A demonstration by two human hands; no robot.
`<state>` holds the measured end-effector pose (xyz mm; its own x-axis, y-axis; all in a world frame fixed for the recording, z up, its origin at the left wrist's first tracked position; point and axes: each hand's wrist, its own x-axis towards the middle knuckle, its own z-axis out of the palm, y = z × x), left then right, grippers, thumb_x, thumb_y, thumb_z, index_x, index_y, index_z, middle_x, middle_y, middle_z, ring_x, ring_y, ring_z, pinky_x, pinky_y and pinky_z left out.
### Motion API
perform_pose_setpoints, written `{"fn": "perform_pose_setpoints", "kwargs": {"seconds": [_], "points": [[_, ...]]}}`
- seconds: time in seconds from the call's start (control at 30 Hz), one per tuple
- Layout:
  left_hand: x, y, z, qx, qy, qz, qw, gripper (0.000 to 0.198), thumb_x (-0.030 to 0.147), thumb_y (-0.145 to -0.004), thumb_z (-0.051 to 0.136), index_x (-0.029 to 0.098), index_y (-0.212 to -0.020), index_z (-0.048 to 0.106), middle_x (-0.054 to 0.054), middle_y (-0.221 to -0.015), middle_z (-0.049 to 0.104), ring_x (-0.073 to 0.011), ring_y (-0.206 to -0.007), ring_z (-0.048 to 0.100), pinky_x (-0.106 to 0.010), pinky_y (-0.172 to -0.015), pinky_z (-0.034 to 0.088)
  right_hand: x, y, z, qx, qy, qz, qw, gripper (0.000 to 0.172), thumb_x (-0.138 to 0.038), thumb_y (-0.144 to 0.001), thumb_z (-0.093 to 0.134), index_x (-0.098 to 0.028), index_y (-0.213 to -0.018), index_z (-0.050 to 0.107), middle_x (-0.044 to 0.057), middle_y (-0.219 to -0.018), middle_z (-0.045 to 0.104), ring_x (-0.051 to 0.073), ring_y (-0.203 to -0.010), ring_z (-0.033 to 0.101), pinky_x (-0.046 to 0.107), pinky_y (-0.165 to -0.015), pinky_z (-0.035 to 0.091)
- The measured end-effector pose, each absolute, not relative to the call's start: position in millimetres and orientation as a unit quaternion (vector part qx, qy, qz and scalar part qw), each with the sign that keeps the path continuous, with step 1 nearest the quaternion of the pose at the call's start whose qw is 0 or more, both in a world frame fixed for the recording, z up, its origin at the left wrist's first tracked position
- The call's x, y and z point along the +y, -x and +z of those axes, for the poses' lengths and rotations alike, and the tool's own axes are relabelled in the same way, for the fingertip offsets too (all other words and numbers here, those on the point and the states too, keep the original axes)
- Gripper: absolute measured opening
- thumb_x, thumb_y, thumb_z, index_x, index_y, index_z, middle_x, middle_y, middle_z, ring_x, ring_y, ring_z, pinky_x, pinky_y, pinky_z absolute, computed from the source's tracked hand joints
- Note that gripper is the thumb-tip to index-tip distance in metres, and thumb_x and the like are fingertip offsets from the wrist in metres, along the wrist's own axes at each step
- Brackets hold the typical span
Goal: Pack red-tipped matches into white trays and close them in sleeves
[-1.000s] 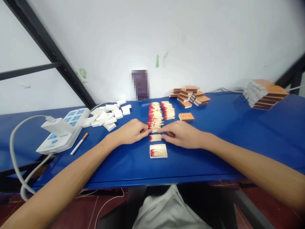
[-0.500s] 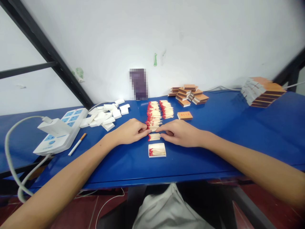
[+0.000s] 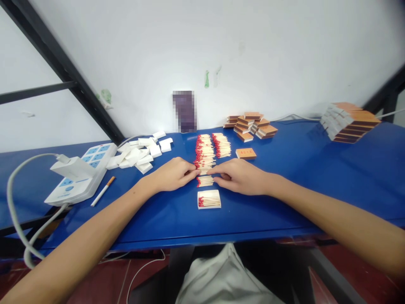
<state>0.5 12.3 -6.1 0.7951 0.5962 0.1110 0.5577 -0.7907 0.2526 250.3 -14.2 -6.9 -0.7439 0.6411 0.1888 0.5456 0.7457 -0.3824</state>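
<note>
My left hand (image 3: 177,174) is closed, its thumb and curled index finger pressed together at the red heads of some matches along the near edge of the long match pile (image 3: 206,154). Opposite it, my right hand (image 3: 242,176) touches the plain stick ends with its outstretched index finger. Its thumb is held apart, and the other fingers are curled under. A small separate row of matches (image 3: 205,181) lies between the two thumbs. Closer to me sits a white matchbox tray (image 3: 215,193) partly filled with matches. Exactly which matches the fingertips touch is partly hidden.
A second match pile (image 3: 222,145) lies beside the long one. White trays (image 3: 136,155) are heaped at left, near a power strip (image 3: 98,166) and cigarette (image 3: 103,192). Orange matchboxes (image 3: 249,126), a single matchbox (image 3: 246,153) and a large matchbox stack (image 3: 351,122) stand at right.
</note>
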Motion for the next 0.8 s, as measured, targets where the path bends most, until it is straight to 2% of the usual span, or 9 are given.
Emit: {"fn": "perform_pose_setpoints", "kwargs": {"seconds": [0.17,0.6,0.8], "points": [[12.5,-0.7,-6.6,0.307,-0.94,0.097,0.111,0.042,0.032,-0.1,0.043,0.016,-0.062,0.049,0.002,-0.057,0.05,-0.0093,-0.049,0.04,-0.027,-0.054,0.028,-13.5,-249.9,-7.9,-0.921,0.324,0.152,0.152,0.035,-0.025,-0.095,0.052,-0.024,-0.126,0.068,0.001,-0.073,0.066,0.012,-0.059,0.05,0.024,-0.058,0.03],[12.7,0.0,-7.4,0.309,-0.941,0.092,0.103,0.041,0.032,-0.099,0.044,0.017,-0.06,0.042,0.003,-0.056,0.047,-0.009,-0.049,0.039,-0.027,-0.055,0.028,-14.5,-249.1,-6.2,-0.922,0.327,0.141,0.15,0.03,-0.025,-0.094,0.051,-0.02,-0.115,0.072,0.001,-0.074,0.068,0.011,-0.058,0.052,0.024,-0.058,0.031],[12.7,-0.2,-7.5,0.308,-0.941,0.091,0.104,0.042,0.033,-0.099,0.043,0.017,-0.06,0.041,0.003,-0.055,0.047,-0.0091,-0.049,0.039,-0.027,-0.055,0.028,-13.9,-249.2,-6.7,-0.91,0.348,0.156,0.163,0.027,-0.024,-0.093,0.053,-0.018,-0.11,0.073,0.003,-0.078,0.072,0.014,-0.065,0.059,0.025,-0.06,0.035]]}}
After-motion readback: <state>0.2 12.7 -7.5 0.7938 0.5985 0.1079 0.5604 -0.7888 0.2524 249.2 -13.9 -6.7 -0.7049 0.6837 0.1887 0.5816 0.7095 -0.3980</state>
